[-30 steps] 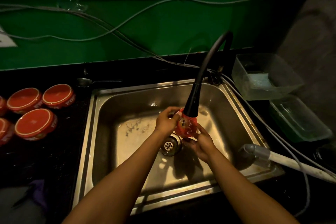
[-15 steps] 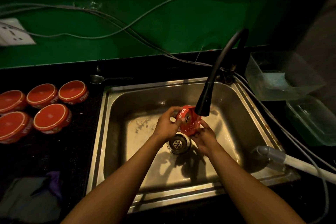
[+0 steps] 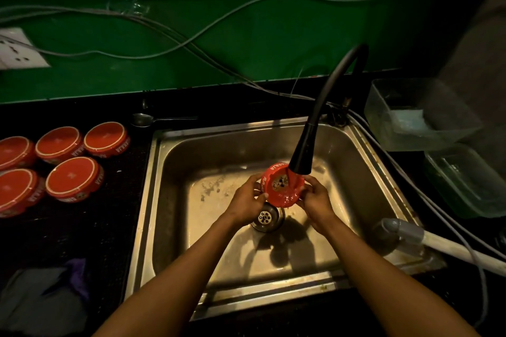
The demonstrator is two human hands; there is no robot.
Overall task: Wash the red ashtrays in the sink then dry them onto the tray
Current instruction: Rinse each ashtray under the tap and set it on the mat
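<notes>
Over the steel sink (image 3: 175, 200) I hold a red ashtray (image 3: 282, 187) under the black faucet head (image 3: 302, 157), and water runs into its hollow. My left hand (image 3: 246, 201) grips its left rim and my right hand (image 3: 316, 201) grips its right rim. The hollow faces up toward me, with dark bits in it. Several more red ashtrays (image 3: 72, 179) lie upside down on the black counter to the left of the sink.
A drain (image 3: 267, 217) sits below my hands. Clear plastic tubs (image 3: 419, 115) stand at the right, with a white hose (image 3: 449, 247) near the sink's corner. A spoon (image 3: 142, 119) lies behind the sink. Dark cloth (image 3: 41, 298) is at lower left. Cables hang on the green wall.
The ashtray has turned in my hands from tilted on its side to hollow facing up under the water. The view has shifted so the counter ashtrays show more fully.
</notes>
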